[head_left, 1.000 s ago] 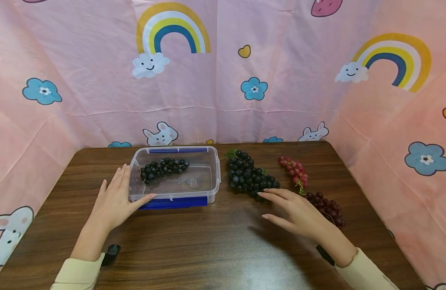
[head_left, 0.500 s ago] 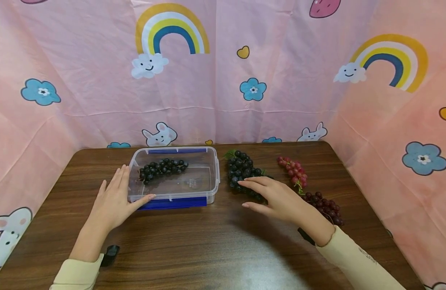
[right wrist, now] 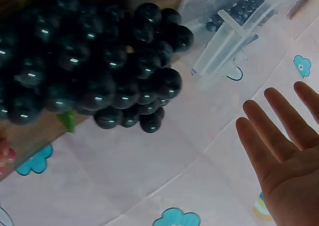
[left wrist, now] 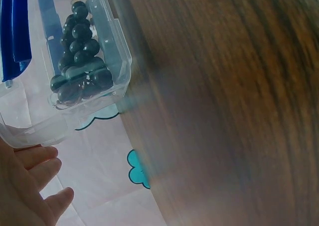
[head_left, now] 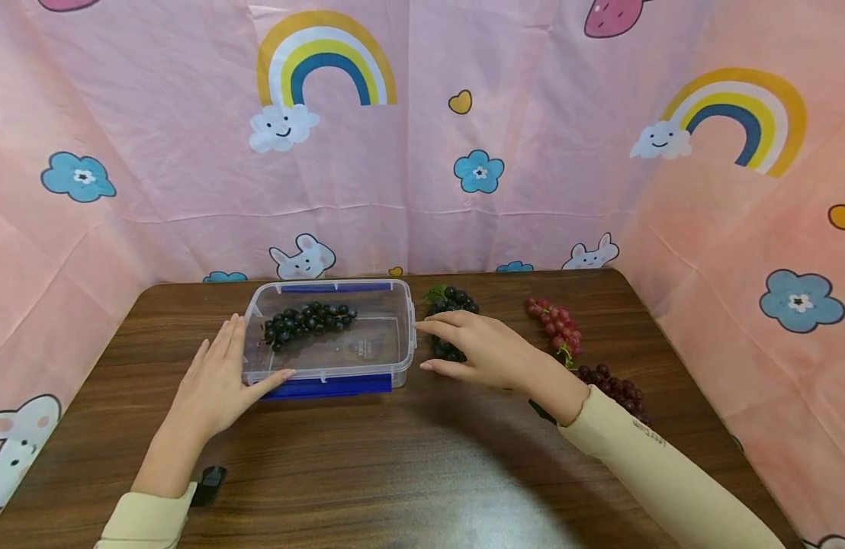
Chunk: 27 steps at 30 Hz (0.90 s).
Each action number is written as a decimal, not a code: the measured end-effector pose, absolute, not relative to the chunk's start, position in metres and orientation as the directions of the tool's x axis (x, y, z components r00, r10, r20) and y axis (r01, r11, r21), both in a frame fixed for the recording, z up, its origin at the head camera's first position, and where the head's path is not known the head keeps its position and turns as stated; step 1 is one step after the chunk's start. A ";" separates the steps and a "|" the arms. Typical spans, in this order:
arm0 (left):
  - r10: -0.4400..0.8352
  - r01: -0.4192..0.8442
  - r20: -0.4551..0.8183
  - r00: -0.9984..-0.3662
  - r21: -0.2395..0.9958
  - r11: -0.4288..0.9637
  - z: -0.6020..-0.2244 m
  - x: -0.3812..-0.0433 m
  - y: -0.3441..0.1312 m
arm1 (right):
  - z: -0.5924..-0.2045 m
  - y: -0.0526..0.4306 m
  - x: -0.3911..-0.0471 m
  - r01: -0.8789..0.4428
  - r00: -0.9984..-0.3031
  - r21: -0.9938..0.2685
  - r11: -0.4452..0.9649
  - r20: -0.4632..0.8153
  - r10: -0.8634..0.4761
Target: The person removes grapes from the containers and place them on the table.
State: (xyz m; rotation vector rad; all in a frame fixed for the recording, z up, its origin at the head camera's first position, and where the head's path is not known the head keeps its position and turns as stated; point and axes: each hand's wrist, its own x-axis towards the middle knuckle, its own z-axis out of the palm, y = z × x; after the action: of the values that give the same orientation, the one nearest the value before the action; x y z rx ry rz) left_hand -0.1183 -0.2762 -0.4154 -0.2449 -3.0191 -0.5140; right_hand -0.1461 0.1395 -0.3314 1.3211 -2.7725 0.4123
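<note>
A clear plastic container (head_left: 380,357) with blue latches stands left of the table's middle, holding a bunch of black grapes (head_left: 307,323). My left hand (head_left: 213,385) rests along its left side, thumb at the near left corner and fingers straight. At the container's right side are the fingertips of my right hand (head_left: 491,352), held with relaxed fingers and nothing in them. It overlaps a large bunch of black grapes (head_left: 457,297) on the table, hiding much of it. The right wrist view shows those same black grapes (right wrist: 94,61) beside the extended fingers.
Further right on the brown table (head_left: 313,473) lie a bunch of red grapes (head_left: 560,324) and a bunch of dark red grapes (head_left: 611,385), partly behind the right forearm. A pink printed cloth (head_left: 422,183) hangs behind the table and along both sides.
My right hand has moved left from the near end of the large black bunch to the container's right side. My left hand and the container have stayed in place.
</note>
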 end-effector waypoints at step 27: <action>0.162 0.189 0.105 -0.981 0.340 0.921 -0.414 -0.117 -0.277 | -0.297 0.049 -0.201 -0.805 -0.566 -0.134 0.577 -0.116 -0.816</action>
State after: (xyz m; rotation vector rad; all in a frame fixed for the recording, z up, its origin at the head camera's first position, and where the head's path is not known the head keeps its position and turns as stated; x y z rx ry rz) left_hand -0.1174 -0.2766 -0.4137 -0.2752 -3.0062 -0.5432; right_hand -0.2010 0.0493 -0.2969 1.5214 -2.9345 0.1085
